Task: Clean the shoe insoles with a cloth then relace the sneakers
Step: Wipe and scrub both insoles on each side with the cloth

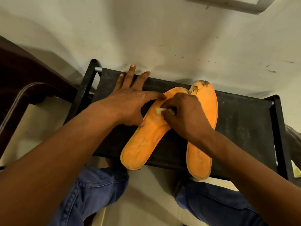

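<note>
Insoles: two orange ones on the black rack top point(244, 121), toes touching, left insole point(143, 141), right insole point(206, 115) | Left hand point(130, 103): flat, fingers straight, pressing the left insole's edge | Right hand point(185, 115): fingers curled, pinching a small pale cloth point(160, 110) against the left insole | Blue jeans point(91, 193) below.

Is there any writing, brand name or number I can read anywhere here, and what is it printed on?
Left insole: a faint dark print near the heel, too worn and blurred to read.
Right insole: a fainter mark near the heel, also unreadable.
Cloth in the right hand, black rack, left hand: no text visible.
So nothing here can be quoted.
</note>
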`<state>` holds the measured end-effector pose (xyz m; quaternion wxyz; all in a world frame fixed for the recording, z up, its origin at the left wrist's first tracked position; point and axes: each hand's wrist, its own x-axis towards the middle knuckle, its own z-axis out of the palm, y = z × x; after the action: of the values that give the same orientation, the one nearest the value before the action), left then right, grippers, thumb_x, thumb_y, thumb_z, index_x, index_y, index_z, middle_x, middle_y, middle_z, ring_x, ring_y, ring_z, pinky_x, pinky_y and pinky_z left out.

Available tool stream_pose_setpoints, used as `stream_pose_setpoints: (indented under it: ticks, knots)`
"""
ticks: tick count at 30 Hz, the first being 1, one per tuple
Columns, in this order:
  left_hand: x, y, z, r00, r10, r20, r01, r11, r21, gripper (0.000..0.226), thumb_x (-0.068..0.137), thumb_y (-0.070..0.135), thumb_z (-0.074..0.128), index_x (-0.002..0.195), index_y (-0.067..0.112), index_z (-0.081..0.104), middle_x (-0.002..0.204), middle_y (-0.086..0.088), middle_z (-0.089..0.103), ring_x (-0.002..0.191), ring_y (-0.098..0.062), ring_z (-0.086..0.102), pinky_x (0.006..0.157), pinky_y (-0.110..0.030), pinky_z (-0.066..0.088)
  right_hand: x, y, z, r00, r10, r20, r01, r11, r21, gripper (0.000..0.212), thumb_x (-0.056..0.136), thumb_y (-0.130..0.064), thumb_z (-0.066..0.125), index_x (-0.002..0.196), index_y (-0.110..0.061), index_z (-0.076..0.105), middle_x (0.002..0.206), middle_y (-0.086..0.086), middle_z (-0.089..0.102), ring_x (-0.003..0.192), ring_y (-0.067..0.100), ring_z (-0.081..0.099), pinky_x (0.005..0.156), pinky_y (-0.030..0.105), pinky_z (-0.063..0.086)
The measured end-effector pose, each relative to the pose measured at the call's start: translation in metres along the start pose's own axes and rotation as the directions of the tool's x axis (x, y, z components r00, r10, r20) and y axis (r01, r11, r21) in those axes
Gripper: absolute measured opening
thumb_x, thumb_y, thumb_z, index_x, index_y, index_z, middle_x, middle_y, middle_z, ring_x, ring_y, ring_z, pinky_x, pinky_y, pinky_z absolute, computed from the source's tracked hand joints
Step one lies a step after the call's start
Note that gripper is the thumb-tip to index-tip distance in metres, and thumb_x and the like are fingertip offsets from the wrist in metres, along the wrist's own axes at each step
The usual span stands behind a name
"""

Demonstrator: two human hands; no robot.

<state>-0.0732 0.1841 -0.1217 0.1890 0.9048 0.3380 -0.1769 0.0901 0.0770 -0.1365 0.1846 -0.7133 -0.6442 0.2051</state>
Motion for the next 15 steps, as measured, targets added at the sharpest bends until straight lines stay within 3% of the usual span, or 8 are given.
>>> stream_pose_setpoints:
  ticks: [4,7,11,13,15]
  knots:
    - [0.002,0.001,0.001,1.000,-0.029,0.000,0.029,0.999,-0.031,0.094,0.077,0.046,0.081,0.148,0.064,0.022,0.166,0.001,-0.024,0.141,-0.038,-0.043,0.118,-0.064,-0.016,-0.010,-0.020,0.014,0.987,-0.107,0.124,0.101,0.993,0.057,0.017,0.084,-0.013,0.071,0.099,-0.016,0.079,0.092,0.000,0.073,0.082,0.016,0.064,0.067,0.031,0.051]
    - [0.003,0.002,0.001,0.999,-0.048,0.010,0.048,0.998,-0.030,0.098,0.075,0.042,0.083,0.147,0.065,0.021,0.166,0.001,-0.024,0.141,-0.039,-0.044,0.118,-0.065,-0.014,-0.007,-0.015,0.018,0.998,-0.050,0.025,0.050,0.998,-0.034,0.012,0.084,-0.016,0.070,0.094,-0.016,0.077,0.089,0.001,0.071,0.079,0.017,0.062,0.067,0.036,0.052]
    - [0.003,0.003,0.001,0.998,-0.068,0.017,0.068,0.997,-0.023,0.102,0.075,0.035,0.083,0.149,0.063,0.018,0.165,0.001,-0.026,0.140,-0.040,-0.044,0.118,-0.065,-0.013,0.007,0.008,0.007,0.976,0.154,-0.155,-0.158,0.987,-0.013,0.011,0.090,-0.023,0.070,0.099,-0.020,0.077,0.093,-0.002,0.072,0.079,0.009,0.057,0.064,0.014,0.041]
    - [0.004,0.004,0.001,0.997,-0.071,0.001,0.071,0.997,-0.007,0.102,0.075,0.031,0.082,0.150,0.061,0.019,0.165,0.000,-0.026,0.140,-0.041,-0.045,0.118,-0.066,-0.014,0.011,0.012,0.004,0.971,0.188,-0.150,-0.188,0.982,0.011,0.013,0.090,-0.024,0.071,0.100,-0.020,0.078,0.095,-0.002,0.073,0.079,0.009,0.058,0.066,0.018,0.044]
    - [0.004,0.005,0.001,0.997,-0.076,0.004,0.076,0.997,-0.010,0.104,0.075,0.029,0.083,0.150,0.060,0.018,0.165,0.000,-0.026,0.139,-0.040,-0.045,0.118,-0.066,-0.014,0.009,0.007,0.005,0.990,0.117,-0.081,-0.117,0.993,-0.002,0.013,0.088,-0.021,0.071,0.099,-0.018,0.079,0.094,-0.001,0.074,0.081,0.012,0.061,0.070,0.027,0.051]
